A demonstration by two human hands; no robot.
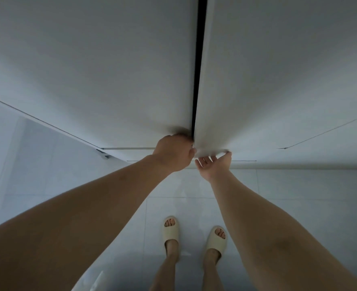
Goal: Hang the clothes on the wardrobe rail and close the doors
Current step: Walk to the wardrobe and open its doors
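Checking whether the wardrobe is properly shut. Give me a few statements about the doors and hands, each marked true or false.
1. A dark gap shows between the two wardrobe doors. True.
2. The left hand hangs away from the left door. False: its fingers curl at that door's lower corner by the gap.
3. The right hand is palm up, fingertips under the right door's bottom edge. True.
4. A shirt hangs between the doors. False: no clothes are visible.
5. The person is barefoot. False: pale slippers are on both feet.

Head view, steeply downward, close
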